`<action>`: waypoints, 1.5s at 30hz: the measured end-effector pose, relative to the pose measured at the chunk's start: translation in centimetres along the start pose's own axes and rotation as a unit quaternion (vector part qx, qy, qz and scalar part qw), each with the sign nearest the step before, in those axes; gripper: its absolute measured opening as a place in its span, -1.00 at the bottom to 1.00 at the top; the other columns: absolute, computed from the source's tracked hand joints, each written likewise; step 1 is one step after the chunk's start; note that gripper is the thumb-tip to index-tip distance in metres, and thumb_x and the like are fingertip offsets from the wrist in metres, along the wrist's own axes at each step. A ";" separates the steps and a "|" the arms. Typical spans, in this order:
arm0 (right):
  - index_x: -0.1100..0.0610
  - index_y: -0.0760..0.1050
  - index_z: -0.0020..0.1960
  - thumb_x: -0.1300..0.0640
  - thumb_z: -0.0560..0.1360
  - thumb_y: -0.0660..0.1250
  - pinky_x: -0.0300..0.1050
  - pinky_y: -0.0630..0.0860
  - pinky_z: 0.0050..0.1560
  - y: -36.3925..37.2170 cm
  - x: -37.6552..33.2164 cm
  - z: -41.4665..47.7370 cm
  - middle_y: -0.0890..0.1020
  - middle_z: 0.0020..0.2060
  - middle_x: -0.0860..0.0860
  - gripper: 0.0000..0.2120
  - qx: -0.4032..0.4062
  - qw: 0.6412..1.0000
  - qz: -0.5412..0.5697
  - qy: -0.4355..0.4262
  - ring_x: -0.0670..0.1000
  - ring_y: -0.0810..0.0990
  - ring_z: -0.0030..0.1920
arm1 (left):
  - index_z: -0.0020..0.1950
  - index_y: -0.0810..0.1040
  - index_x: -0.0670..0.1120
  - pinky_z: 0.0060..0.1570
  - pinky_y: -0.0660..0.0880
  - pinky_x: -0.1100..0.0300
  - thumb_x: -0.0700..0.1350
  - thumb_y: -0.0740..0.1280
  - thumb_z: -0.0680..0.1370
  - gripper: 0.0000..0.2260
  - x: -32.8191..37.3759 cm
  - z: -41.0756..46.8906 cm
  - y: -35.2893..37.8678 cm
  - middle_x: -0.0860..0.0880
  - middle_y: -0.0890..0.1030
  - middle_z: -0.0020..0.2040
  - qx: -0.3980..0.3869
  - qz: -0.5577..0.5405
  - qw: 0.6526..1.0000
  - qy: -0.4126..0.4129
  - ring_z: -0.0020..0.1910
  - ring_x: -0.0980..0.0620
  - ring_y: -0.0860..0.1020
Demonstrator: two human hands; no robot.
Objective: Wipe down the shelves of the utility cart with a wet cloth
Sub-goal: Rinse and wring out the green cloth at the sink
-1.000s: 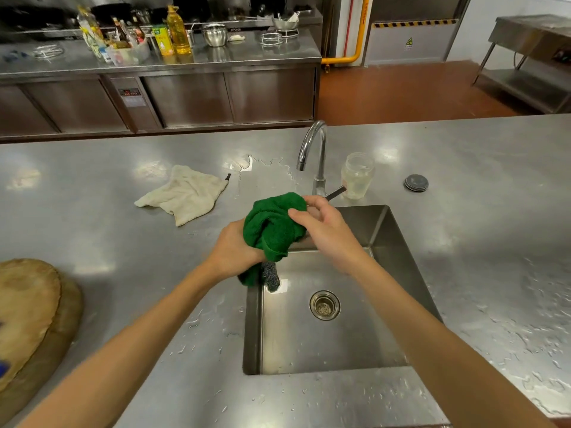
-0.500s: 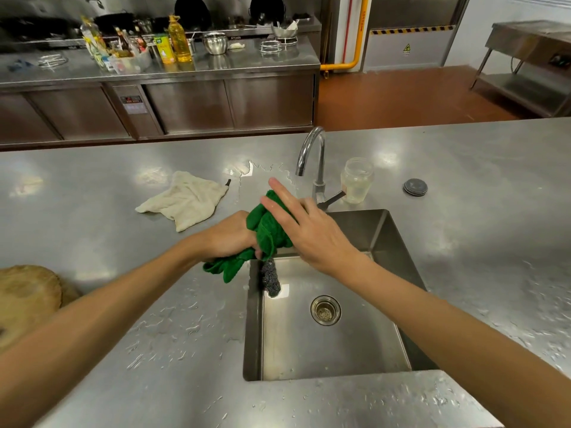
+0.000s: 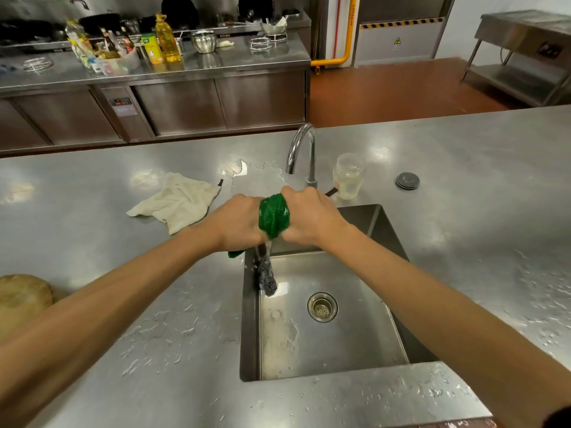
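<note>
Both our fists, left hand point(image 3: 238, 222) and right hand point(image 3: 309, 217), grip the twisted wet green cloth point(image 3: 273, 216) side by side above the back left corner of the square steel sink point(image 3: 248, 319). Below the cloth, a grey wire scrubber point(image 3: 265, 273) leans in that corner. Behind stands the curved chrome tap point(image 3: 301, 149), and a crumpled beige rag point(image 3: 177, 202) lies to the left.

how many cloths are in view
2: a green cloth gripped by left hand and right hand above the sink; a beige cloth on the counter left of them. Others may be hidden.
</note>
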State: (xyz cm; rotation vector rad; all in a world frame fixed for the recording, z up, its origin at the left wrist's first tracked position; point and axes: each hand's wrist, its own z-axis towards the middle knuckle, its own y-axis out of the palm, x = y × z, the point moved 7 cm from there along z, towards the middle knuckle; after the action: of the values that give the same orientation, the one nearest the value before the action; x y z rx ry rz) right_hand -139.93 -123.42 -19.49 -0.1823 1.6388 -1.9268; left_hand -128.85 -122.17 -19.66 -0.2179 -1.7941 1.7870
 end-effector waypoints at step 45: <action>0.29 0.08 0.55 0.29 0.38 0.41 0.04 0.65 -0.08 0.4 -3.4 -0.8 0.17 0.54 0.23 -0.16 0.197 0.975 -0.092 -0.038 0.28 0.38 0.30 | 0.22 0.62 -0.14 -0.04 0.63 -0.15 -0.03 0.40 0.33 -0.53 -4.7 0.0 2.8 -0.17 0.68 0.12 0.292 -0.742 0.440 -0.413 0.04 -0.18 0.68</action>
State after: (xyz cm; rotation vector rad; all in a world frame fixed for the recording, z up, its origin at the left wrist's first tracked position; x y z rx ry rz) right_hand -137.38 -120.97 -19.12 -0.2517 1.1945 -2.3101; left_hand -125.81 -124.29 -23.65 2.1207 -0.7259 0.7858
